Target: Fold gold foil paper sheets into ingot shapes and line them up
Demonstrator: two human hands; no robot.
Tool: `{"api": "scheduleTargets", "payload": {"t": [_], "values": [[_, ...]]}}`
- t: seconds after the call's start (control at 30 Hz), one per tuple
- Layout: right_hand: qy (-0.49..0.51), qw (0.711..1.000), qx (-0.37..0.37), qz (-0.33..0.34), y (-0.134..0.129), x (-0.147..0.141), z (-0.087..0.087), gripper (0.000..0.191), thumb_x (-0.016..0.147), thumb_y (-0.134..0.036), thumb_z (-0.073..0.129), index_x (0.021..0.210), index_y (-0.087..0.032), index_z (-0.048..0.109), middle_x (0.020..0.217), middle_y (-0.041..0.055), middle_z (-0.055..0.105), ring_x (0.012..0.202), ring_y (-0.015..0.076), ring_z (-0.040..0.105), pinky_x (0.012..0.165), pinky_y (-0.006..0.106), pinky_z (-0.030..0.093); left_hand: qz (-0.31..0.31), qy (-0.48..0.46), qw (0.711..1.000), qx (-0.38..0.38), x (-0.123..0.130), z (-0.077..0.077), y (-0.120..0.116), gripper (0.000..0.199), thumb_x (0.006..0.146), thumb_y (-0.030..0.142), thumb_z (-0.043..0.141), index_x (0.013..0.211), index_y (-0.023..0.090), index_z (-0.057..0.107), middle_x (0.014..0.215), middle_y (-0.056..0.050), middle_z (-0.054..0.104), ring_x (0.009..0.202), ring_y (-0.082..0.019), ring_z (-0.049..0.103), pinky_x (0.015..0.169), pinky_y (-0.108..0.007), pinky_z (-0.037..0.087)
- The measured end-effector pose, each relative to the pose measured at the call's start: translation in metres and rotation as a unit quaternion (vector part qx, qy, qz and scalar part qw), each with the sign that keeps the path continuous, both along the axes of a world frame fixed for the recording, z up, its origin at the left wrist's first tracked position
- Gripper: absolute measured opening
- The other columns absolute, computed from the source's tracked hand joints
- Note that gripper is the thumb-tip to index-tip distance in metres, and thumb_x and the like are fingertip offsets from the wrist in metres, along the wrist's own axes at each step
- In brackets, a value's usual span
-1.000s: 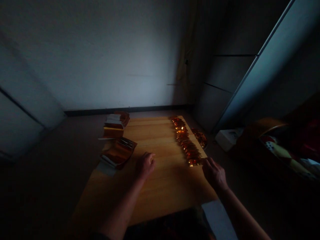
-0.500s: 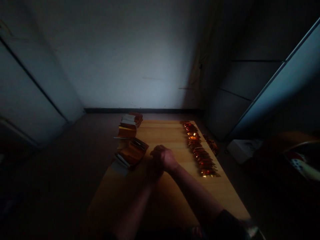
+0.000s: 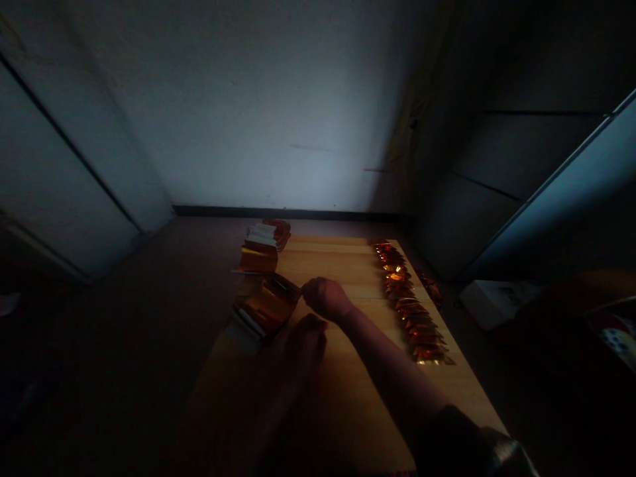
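At the bottom of the frame, right of centre, a dark sleeve point(image 3: 452, 437) covers the upper part of the right forearm point(image 3: 387, 358); the forearm slants toward the upper left. The left forearm point(image 3: 278, 404) rises from bottom centre in deep shadow. The left hand point(image 3: 305, 341), below frame centre, is bent with fingers curled inward; whether the fingertips meet cannot be determined. The right hand point(image 3: 328, 299) lies just above it, back upward, fingers directed left and drawn close together at the right corner of the near foil stack point(image 3: 265, 308); a grip on a sheet cannot be confirmed. This curved, copper-coloured stack is left of centre on the wooden table point(image 3: 338, 258). A row of folded foil pieces point(image 3: 417, 318) runs along the table's right side. Beyond the near stack, at the left edge, are the middle stack point(image 3: 258, 258) and the far stack point(image 3: 273, 233). The pale wall point(image 3: 273, 132) forms the background
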State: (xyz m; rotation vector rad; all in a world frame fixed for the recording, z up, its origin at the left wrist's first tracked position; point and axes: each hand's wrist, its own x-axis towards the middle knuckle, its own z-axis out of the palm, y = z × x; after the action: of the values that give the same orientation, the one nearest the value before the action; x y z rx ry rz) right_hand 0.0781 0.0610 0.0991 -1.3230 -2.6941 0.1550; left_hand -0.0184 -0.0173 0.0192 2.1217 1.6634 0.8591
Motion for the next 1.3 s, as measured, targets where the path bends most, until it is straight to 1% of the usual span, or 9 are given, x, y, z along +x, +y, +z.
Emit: {"api": "scheduleTargets", "payload": {"t": [0.13,0.3,0.4,0.6,0.73,0.83,1.0,1.13,1.3], "values": [[0.064,0.997,-0.006,-0.036,0.003,0.029,-0.011,0.022,0.088,-0.018,0.05,0.098,-0.02,0.069,0.097,0.0054,0.07,0.087,0.0151,0.061,0.074,0.022,0.044,0.007,0.093,0.995,0.04,-0.032,0.024,-0.014,0.022,0.087,0.02,0.048,0.092,0.024,0.068,0.098,-0.006,0.065,0.094,-0.02,0.058,0.086,-0.035,0.046],[0.088,0.989,0.037,-0.117,0.0,0.055,-0.051,0.023,0.087,-0.012,0.047,0.092,-0.018,0.069,0.095,0.0076,0.067,0.088,0.017,0.056,0.077,0.025,0.041,0.095,0.245,0.965,0.024,-0.08,0.046,-0.001,0.028,0.074,0.035,0.064,0.099,0.024,0.066,0.108,-0.009,0.065,0.107,-0.03,0.052,0.097,-0.048,0.035],[0.066,0.986,0.041,-0.147,-0.005,0.065,-0.07,0.022,0.091,-0.016,0.046,0.095,-0.019,0.067,0.103,0.0085,0.064,0.091,0.0188,0.052,0.079,0.029,0.039,0.097,0.289,0.952,-0.021,-0.092,0.038,0.008,0.043,0.065,0.034,0.069,0.105,0.021,0.064,0.115,-0.013,0.063,0.114,-0.033,0.049,0.103,-0.052,0.027],[0.067,0.982,0.043,-0.174,-0.01,0.071,-0.087,0.022,0.094,-0.024,0.046,0.103,-0.021,0.065,0.112,0.0074,0.062,0.1,0.0214,0.048,0.083,0.032,0.034,0.088,0.27,0.959,0.001,-0.093,0.011,0.009,0.012,0.075,0.019,0.057,0.083,0.02,0.066,0.088,-0.007,0.067,0.089,-0.025,0.061,0.107,-0.057,0.018],[0.07,0.982,0.04,-0.171,-0.012,0.069,-0.088,0.023,0.094,-0.022,0.044,0.106,-0.021,0.064,0.115,0.0079,0.061,0.102,0.0214,0.047,0.085,0.033,0.033,0.085,0.279,0.956,0.032,-0.092,0.01,0.009,0.016,0.079,0.02,0.053,0.066,0.022,0.063,0.072,-0.001,0.066,0.077,-0.023,0.061,0.109,-0.059,0.009],[0.063,0.983,0.034,-0.172,-0.014,0.068,-0.084,0.025,0.095,-0.022,0.042,0.106,-0.021,0.064,0.116,0.008,0.06,0.103,0.0218,0.046,0.085,0.033,0.033,0.083,0.282,0.955,0.041,-0.09,0.015,0.01,0.018,0.079,0.022,0.053,0.064,0.023,0.063,0.07,-0.001,0.067,0.077,-0.023,0.062,0.108,-0.058,0.013],[0.053,0.983,0.02,-0.172,-0.014,0.067,-0.079,0.025,0.094,-0.019,0.041,0.106,-0.02,0.064,0.115,0.0085,0.06,0.104,0.0222,0.045,0.085,0.033,0.033,0.073,0.263,0.962,0.004,-0.09,0.023,0.012,0.018,0.078,0.02,0.053,0.068,0.023,0.067,0.074,-0.002,0.068,0.074,-0.022,0.063,0.094,-0.047,0.036],[0.051,0.985,0.025,-0.163,-0.012,0.068,-0.082,0.024,0.094,-0.021,0.043,0.106,-0.019,0.064,0.114,0.0098,0.06,0.104,0.0223,0.046,0.086,0.034,0.033,0.04,0.253,0.967,-0.01,-0.094,0.023,0.01,0.021,0.08,0.024,0.051,0.08,0.024,0.071,0.097,-0.004,0.072,0.086,-0.022,0.063,0.084,-0.037,0.042],[0.055,0.997,0.016,-0.055,-0.018,0.056,-0.085,0.026,0.095,-0.03,0.043,0.109,-0.024,0.064,0.115,0.0055,0.063,0.106,0.0207,0.048,0.091,0.036,0.033,0.054,0.254,0.964,0.052,-0.1,0.022,0.003,0.027,0.083,0.031,0.048,0.093,0.029,0.073,0.109,-0.004,0.07,0.096,-0.026,0.061,0.09,-0.046,0.039]]}}
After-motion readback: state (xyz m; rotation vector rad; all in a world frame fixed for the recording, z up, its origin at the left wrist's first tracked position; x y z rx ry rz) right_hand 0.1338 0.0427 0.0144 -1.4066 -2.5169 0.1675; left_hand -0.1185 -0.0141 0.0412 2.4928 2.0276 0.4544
